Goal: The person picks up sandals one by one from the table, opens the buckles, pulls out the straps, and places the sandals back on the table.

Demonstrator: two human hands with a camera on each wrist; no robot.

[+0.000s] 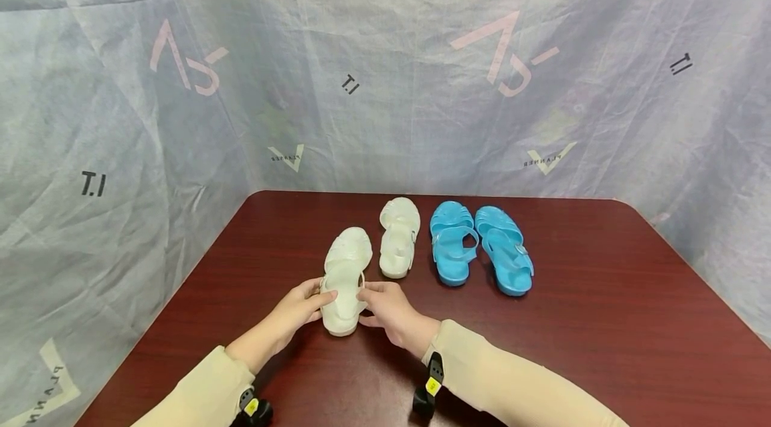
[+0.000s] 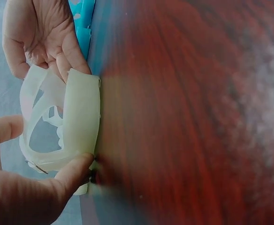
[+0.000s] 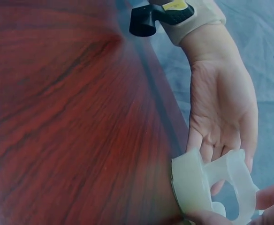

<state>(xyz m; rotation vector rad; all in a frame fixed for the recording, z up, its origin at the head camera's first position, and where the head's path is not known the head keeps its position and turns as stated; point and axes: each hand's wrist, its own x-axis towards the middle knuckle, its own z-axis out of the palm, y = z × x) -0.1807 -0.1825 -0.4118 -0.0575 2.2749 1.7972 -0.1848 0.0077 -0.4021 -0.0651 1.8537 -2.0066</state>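
Note:
A white sandal (image 1: 349, 249) lies toe-away at the middle left of the table, between my two hands. My left hand (image 1: 289, 313) grips its left side, with the thumb over the heel end. From the right, my right hand (image 1: 394, 313) holds the opposite side, its thumb near the strap. In the left wrist view the sandal's heel (image 2: 83, 112) faces the camera, low over the tabletop, and the ankle strap (image 2: 28, 112) loops beside it. The right wrist view shows the heel end (image 3: 191, 180) with fingers on both sides.
A second white sandal (image 1: 395, 249) lies just behind and to the right. Farther right are two blue sandals, one (image 1: 452, 260) beside the other (image 1: 508, 266), toes toward the back. Printed grey cloth (image 1: 409, 79) hangs behind the dark red table (image 1: 602, 293).

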